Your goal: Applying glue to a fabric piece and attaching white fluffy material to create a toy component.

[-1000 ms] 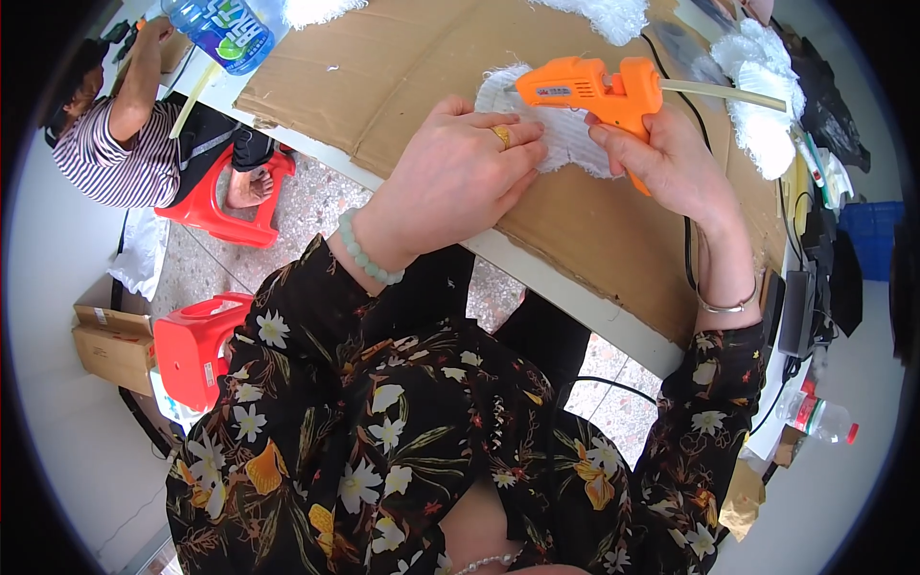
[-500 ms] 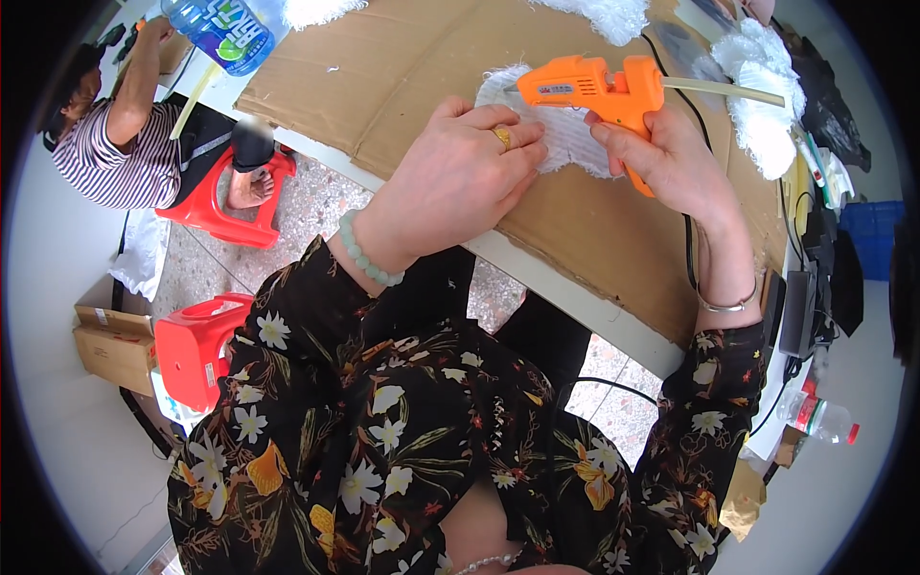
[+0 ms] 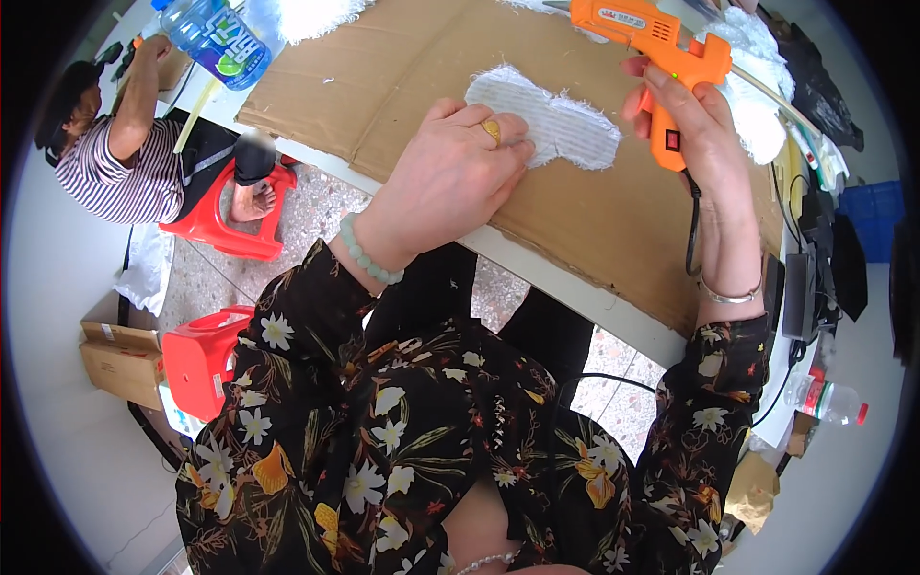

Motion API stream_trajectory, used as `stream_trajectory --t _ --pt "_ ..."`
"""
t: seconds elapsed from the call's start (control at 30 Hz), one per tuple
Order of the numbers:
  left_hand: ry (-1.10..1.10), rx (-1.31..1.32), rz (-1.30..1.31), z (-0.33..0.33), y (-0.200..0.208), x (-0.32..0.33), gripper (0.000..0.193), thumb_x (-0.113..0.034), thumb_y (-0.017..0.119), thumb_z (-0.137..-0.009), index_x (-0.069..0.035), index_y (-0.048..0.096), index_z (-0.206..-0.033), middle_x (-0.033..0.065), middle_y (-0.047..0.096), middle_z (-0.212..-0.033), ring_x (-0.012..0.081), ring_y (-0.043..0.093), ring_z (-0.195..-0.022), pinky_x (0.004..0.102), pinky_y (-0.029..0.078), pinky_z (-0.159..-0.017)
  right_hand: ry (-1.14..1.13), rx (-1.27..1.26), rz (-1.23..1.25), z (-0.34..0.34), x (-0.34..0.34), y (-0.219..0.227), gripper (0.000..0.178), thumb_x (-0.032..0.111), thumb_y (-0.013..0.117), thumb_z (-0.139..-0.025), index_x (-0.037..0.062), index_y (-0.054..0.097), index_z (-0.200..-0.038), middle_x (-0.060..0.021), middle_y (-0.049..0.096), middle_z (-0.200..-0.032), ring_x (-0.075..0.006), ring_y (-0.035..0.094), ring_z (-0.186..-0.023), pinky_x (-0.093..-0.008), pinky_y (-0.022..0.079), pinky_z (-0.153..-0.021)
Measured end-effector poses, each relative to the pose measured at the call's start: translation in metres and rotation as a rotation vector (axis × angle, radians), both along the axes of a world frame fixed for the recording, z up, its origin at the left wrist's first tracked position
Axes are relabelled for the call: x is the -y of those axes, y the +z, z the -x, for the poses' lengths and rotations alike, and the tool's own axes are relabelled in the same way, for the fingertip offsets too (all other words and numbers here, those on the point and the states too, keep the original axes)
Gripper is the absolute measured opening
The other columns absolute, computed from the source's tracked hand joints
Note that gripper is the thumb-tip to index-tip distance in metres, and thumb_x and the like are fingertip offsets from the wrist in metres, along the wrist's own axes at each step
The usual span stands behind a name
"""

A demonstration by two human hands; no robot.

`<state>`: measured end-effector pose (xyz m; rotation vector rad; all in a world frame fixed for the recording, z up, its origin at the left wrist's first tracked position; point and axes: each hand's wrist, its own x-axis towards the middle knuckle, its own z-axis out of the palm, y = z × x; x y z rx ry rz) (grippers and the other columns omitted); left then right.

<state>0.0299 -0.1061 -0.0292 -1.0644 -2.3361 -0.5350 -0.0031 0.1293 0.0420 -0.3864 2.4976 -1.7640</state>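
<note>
My right hand is wrapped round the handle of an orange hot glue gun, lifted above the cardboard. A pale glue stick juts from the gun's back, and its nozzle points up and left. Flat on the cardboard lies a white fabric piece with frayed edges and a narrow waist. With bent fingers pressed together, my left hand holds the near left edge of that fabric. The fingertips are partly hidden behind the knuckles.
Brown cardboard covers the white table. White fluffy pieces lie at its far edge and right. A blue-capped bottle stands far left. Beyond it a person sits on a red stool. The gun's black cord hangs by my wrist.
My right hand has raised the glue gun up and away from the fabric, tipping its nozzle farther off. More of the fabric shows now. My left hand has barely shifted.
</note>
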Motion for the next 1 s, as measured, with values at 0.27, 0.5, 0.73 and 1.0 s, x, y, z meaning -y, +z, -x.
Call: stream_trajectory --t 0.27,0.5,0.73,1.0 --pt "-0.002 -0.083 -0.036 0.013 -0.010 -0.008 0.021 -0.013 0.068 -0.074 -0.009 0.066 -0.094 0.0004 0.065 -0.083 0.0188 0.060 -0.080 0.0359 0.042 -0.079 -0.126 0.108 0.285 -0.016 0.008 -0.019 0.029 0.028 0.054 -0.093 0.0018 0.060 -0.105 -0.0071 0.068 -0.085 -0.0096 0.060 -0.067 -0.0249 0.054 -0.062" --pt "-0.022 0.032 -0.060 0.014 0.001 0.002 0.021 -0.012 0.068 -0.076 -0.010 0.065 -0.097 0.0054 0.067 -0.078 0.0217 0.063 -0.081 0.0385 0.042 -0.082 -0.153 0.089 0.484 -0.022 0.011 -0.035 0.035 0.024 0.047 -0.097 -0.0038 0.052 -0.117 -0.0135 0.065 -0.094 -0.0124 0.060 -0.073 -0.0341 0.058 -0.074" --pt "0.015 0.468 -0.343 0.050 0.029 0.015 0.019 -0.014 0.060 -0.089 -0.004 0.068 -0.103 0.0093 0.068 -0.091 0.0144 0.062 -0.084 0.0249 0.047 -0.074 -0.249 0.122 0.671 -0.022 0.016 -0.052 0.031 0.021 0.047 -0.097 -0.0027 0.052 -0.116 -0.0150 0.064 -0.097 -0.0141 0.060 -0.077 -0.0418 0.058 -0.078" --pt "0.085 0.484 0.037 0.123 0.020 -0.005 0.027 -0.030 0.064 -0.081 -0.006 0.070 -0.093 0.0115 0.069 -0.083 0.0246 0.065 -0.078 0.0322 0.050 -0.072 -0.284 0.109 0.668 -0.026 0.016 -0.050 0.030 0.022 0.048 -0.097 -0.0021 0.051 -0.115 -0.0145 0.064 -0.098 -0.0136 0.060 -0.075 -0.0416 0.058 -0.078"
